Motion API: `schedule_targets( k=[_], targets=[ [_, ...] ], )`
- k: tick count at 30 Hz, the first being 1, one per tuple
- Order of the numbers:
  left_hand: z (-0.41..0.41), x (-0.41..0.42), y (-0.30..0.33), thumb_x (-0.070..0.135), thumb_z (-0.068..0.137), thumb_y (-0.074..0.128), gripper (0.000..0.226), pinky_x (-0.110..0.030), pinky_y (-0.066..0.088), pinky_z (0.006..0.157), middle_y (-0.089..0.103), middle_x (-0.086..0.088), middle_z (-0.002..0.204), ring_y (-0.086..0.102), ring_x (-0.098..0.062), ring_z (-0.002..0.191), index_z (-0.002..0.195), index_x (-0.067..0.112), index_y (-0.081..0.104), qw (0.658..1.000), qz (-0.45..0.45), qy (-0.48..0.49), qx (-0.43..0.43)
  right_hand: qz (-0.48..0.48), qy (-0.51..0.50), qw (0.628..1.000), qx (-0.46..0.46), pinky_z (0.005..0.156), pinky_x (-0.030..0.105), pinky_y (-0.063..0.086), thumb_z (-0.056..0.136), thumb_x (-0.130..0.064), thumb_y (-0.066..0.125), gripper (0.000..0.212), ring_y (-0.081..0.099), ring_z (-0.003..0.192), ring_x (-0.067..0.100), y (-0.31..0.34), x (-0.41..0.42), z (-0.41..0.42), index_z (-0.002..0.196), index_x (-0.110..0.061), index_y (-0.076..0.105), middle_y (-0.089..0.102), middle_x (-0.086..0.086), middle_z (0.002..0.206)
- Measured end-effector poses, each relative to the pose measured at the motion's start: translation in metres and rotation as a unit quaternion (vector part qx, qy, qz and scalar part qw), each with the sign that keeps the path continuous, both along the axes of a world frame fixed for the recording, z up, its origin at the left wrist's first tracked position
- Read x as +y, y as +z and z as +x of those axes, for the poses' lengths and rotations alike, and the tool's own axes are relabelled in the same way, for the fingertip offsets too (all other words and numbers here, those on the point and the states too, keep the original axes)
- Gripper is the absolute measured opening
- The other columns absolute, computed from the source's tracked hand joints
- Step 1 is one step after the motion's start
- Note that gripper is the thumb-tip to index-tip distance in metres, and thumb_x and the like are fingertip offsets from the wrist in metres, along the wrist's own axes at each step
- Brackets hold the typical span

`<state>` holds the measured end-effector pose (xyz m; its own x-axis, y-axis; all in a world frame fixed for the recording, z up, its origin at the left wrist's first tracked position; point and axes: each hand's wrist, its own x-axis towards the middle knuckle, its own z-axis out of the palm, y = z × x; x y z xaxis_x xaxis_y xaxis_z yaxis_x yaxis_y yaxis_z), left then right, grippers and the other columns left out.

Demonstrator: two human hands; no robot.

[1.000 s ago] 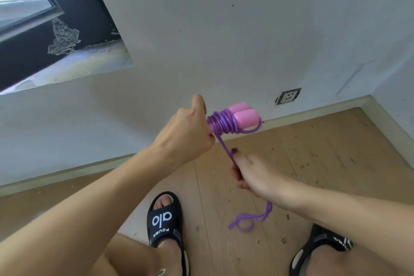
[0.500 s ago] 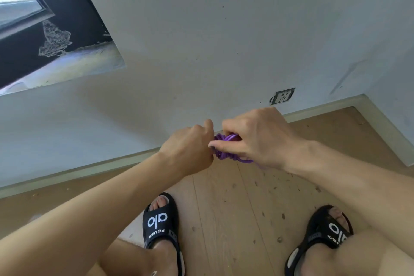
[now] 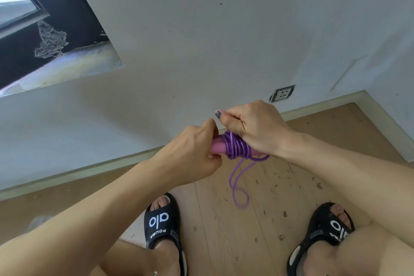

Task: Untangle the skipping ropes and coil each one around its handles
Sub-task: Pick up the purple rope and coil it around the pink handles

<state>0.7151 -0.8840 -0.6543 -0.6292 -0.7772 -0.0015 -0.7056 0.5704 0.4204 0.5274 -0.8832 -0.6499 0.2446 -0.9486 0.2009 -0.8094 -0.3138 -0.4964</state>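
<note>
A purple skipping rope (image 3: 236, 147) is wound in several turns around its pink handles (image 3: 218, 146), held in the air above the floor. My left hand (image 3: 192, 152) grips the handles' left end. My right hand (image 3: 257, 130) is curled over the right end of the bundle, thumb raised, covering that part of the handles. A short loose tail of the purple rope (image 3: 237, 186) hangs down below the coil in a loop. Only this one rope is in view.
I stand on a wooden floor (image 3: 257, 219) in black sandals (image 3: 161, 224), close to a white wall with a skirting board. A wall socket (image 3: 282, 94) sits low on the wall. A dark window frame (image 3: 44, 18) is at the upper left. A room corner lies to the right.
My right hand came up from pulling the rope below, passed over the bundle and now grips its right end. More turns lie on the handles and the hanging tail is shorter.
</note>
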Motion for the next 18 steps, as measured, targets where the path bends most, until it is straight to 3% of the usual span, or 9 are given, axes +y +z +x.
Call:
schedule_targets(
  k=[3,5,8,11,15,18],
  targets=[
    [0.002,0.000,0.001,0.028,0.087,0.058,0.017,-0.032,0.044,0.056,0.053,0.001,0.071,0.053,-0.021,0.062,0.081,0.014,0.051,0.998,0.010,0.020,-0.065,-0.024,0.002,1.000,0.004,0.046,0.031,0.022,0.101,-0.054,0.036,0.059,0.034,0.041,0.017,-0.002,0.003,0.004,0.054,-0.019,0.029,0.031,0.000,0.043],
    [0.001,0.000,0.003,0.038,0.090,0.053,0.033,-0.028,0.038,0.052,0.048,0.002,0.064,0.049,-0.019,0.056,0.066,0.017,0.045,0.990,-0.004,0.040,-0.134,-0.024,0.003,1.000,0.003,0.046,0.032,0.024,0.101,-0.054,0.036,0.060,0.034,0.042,0.017,-0.005,0.004,0.007,0.054,-0.018,0.030,0.031,0.000,0.043],
    [-0.003,0.005,0.004,0.042,0.093,0.045,0.039,-0.028,0.038,0.055,0.043,0.002,0.063,0.048,-0.021,0.057,0.063,0.021,0.034,0.975,-0.024,0.047,-0.214,-0.019,0.006,1.000,0.013,0.047,0.032,0.026,0.101,-0.054,0.039,0.061,0.035,0.044,0.019,-0.010,0.003,0.008,0.054,-0.016,0.031,0.032,0.001,0.043],
    [-0.002,0.008,0.001,0.037,0.097,0.041,0.031,-0.029,0.038,0.057,0.043,0.002,0.068,0.046,-0.020,0.059,0.071,0.019,0.039,0.966,-0.042,0.021,-0.254,-0.039,0.038,0.998,0.031,0.046,0.030,0.021,0.098,-0.058,0.035,0.061,0.036,0.046,0.020,-0.011,0.004,0.008,0.056,-0.014,0.037,0.036,0.001,0.047],
    [0.003,0.007,0.002,0.029,0.100,0.035,0.023,-0.031,0.036,0.059,0.047,-0.002,0.081,0.049,-0.021,0.066,0.105,0.013,0.050,0.949,-0.082,-0.019,-0.303,-0.165,0.118,0.973,0.107,0.044,0.025,0.021,0.098,-0.051,0.042,0.052,0.039,0.048,0.021,-0.004,0.008,0.011,0.059,-0.017,0.046,0.049,-0.003,0.068],
    [-0.003,0.015,0.005,0.025,0.100,0.033,0.023,-0.031,0.035,0.060,0.057,-0.007,0.099,0.058,-0.024,0.078,0.113,0.012,0.049,0.938,-0.124,-0.071,-0.315,-0.166,0.106,0.972,0.132,0.046,0.020,0.013,0.094,-0.057,0.043,0.056,0.042,0.050,0.019,-0.003,0.003,0.013,0.055,-0.019,0.051,0.048,-0.004,0.063]
  ],
)
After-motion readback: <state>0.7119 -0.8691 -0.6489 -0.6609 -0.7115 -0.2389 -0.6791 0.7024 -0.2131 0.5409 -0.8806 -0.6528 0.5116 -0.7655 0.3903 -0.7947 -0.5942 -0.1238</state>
